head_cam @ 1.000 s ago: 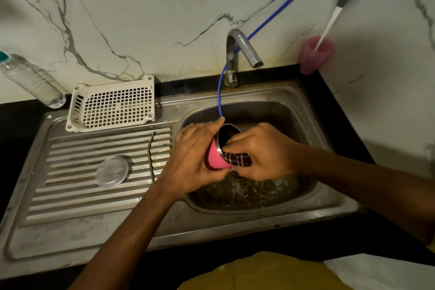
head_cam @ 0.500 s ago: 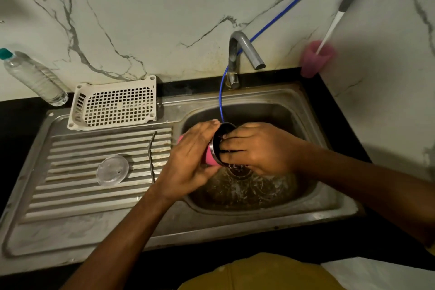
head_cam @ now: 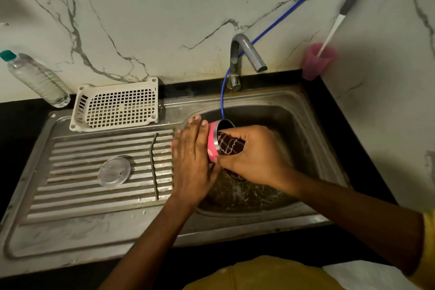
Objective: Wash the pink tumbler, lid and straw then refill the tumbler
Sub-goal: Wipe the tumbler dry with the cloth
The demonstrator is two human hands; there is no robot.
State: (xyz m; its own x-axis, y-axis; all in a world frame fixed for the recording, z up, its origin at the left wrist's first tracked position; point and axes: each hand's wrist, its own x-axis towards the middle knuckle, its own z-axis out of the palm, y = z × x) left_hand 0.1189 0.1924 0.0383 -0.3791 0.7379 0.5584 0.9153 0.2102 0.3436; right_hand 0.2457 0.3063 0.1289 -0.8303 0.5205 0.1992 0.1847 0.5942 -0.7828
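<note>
**Scrubbing inside the tumbler, over the basin**

My left grip is wrapped over the barrel of the pink tumbler and holds it on its side above the sink. The mouth is turned to the right so my other hand can get in, and so whatever runs out drops into the basin rather than onto the draining board. My right grip is clamped on a dark patterned cloth, which is pushed part-way into the steel-lined mouth.

A blue hose hangs down from behind the tap and ends just beside the tumbler's rim; I cannot tell whether water is running from it.

The clear lid and the bent straw lie apart on the ribbed board, within reach but out of the splash — I judge them not yet washed, though nothing proves it. I take this as the first part of the wash, with lid, straw and refill to come. A wet barrel could slip — hence the full wrap.
</note>
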